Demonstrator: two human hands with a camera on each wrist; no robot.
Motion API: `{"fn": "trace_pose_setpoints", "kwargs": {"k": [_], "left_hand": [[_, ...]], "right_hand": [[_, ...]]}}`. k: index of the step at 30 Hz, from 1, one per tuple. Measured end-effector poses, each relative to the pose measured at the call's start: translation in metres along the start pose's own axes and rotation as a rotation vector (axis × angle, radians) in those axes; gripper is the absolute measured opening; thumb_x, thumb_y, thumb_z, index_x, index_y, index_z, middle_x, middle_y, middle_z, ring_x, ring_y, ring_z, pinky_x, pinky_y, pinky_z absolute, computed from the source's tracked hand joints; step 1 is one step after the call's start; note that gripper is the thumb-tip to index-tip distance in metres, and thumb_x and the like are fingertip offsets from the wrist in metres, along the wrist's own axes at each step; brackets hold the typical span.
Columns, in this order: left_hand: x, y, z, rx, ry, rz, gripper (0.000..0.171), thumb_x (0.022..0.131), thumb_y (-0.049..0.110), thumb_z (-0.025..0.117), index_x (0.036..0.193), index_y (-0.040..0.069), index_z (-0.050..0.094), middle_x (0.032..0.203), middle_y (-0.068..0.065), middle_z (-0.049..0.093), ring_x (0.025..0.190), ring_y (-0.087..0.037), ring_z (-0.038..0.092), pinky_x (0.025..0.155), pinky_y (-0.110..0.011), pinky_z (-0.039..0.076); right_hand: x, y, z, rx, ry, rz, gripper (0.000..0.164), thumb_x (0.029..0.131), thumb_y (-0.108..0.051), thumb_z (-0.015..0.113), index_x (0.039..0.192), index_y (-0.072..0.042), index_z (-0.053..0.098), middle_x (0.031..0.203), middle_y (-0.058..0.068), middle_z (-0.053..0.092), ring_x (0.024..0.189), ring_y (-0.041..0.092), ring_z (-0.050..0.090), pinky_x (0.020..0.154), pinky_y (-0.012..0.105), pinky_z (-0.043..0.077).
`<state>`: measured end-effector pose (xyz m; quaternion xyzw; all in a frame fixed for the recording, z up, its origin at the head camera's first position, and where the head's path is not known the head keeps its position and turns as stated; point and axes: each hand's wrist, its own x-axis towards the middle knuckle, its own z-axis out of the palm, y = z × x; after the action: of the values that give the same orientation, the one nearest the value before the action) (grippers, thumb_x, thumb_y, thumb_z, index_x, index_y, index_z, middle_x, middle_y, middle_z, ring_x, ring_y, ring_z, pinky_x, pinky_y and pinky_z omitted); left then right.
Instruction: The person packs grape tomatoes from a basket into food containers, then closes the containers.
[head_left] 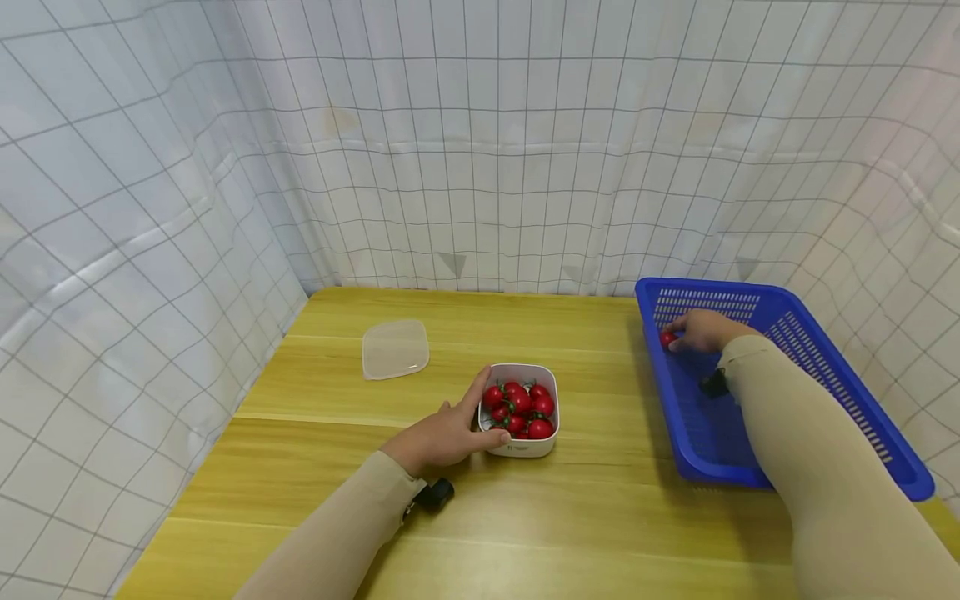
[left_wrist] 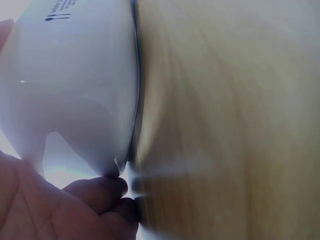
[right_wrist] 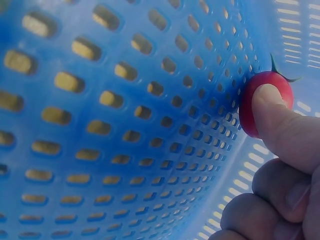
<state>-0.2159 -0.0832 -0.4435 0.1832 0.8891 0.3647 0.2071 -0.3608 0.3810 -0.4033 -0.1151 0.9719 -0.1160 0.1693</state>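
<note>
A white square container (head_left: 520, 448) filled with several red cherry tomatoes (head_left: 519, 402) with green stems stands on the table. My left hand (head_left: 442, 435) grips its left corner, thumb over the front rim and index finger along the left side. In the left wrist view, curled fingertips (left_wrist: 100, 192) touch the container's white wall (left_wrist: 75, 90). Inside the blue basket (head_left: 678, 417), at its far left, my right hand (head_left: 705, 331) pinches one cherry tomato (head_left: 667, 340). The right wrist view shows the thumb pressed on that tomato (right_wrist: 250, 107), close to the perforated plastic.
A translucent lid (head_left: 395, 349) lies on the wooden table (head_left: 300, 475), behind and left of the container. The blue basket stands along the right side with raised walls. White grid-patterned curtains (head_left: 480, 167) enclose the table at the back and sides.
</note>
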Motion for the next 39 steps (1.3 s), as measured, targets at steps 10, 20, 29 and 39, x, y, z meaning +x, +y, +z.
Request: {"fn": "trace_pose_setpoints", "kwargs": {"k": [10, 20, 29, 39], "left_hand": [[0.0005, 0.0000, 0.0003, 0.006, 0.000, -0.013, 0.107, 0.096, 0.063, 0.065, 0.170, 0.035, -0.008, 0.176, -0.002, 0.022, 0.155, -0.059, 0.019, 0.130, -0.065, 0.010], [0.0012, 0.0002, 0.0005, 0.008, 0.004, -0.017, 0.107, 0.095, 0.065, 0.065, 0.170, 0.036, -0.006, 0.175, -0.003, 0.025, 0.155, -0.060, 0.018, 0.130, -0.066, 0.012], [-0.0004, 0.0004, 0.0005, 0.002, 0.002, -0.047, 0.106, 0.093, 0.067, 0.065, 0.169, 0.042, -0.006, 0.175, 0.001, 0.025, 0.155, -0.063, 0.012, 0.125, -0.072, 0.018], [-0.0010, 0.0004, 0.0006, -0.003, 0.001, -0.051, 0.107, 0.093, 0.067, 0.066, 0.168, 0.044, -0.006, 0.175, 0.000, 0.026, 0.155, -0.064, 0.011, 0.124, -0.073, 0.019]], "right_hand": [[-0.0005, 0.0005, 0.0004, 0.010, -0.002, -0.003, 0.044, 0.100, -0.014, 0.069, 0.140, 0.005, 0.064, 0.132, 0.032, 0.066, 0.127, 0.053, 0.059, 0.111, 0.068, 0.043], [-0.0021, -0.0010, 0.0004, -0.002, -0.003, 0.008, 0.045, 0.101, -0.015, 0.068, 0.141, 0.004, 0.063, 0.134, 0.032, 0.065, 0.129, 0.054, 0.058, 0.111, 0.068, 0.043], [-0.0009, 0.0009, 0.0010, -0.012, 0.009, -0.016, 0.044, 0.100, -0.015, 0.069, 0.139, 0.006, 0.064, 0.129, 0.031, 0.068, 0.120, 0.047, 0.062, 0.109, 0.067, 0.045], [-0.0016, 0.0004, 0.0005, 0.009, 0.006, -0.005, 0.043, 0.101, -0.015, 0.069, 0.138, 0.005, 0.065, 0.124, 0.028, 0.070, 0.115, 0.043, 0.063, 0.107, 0.066, 0.046]]}}
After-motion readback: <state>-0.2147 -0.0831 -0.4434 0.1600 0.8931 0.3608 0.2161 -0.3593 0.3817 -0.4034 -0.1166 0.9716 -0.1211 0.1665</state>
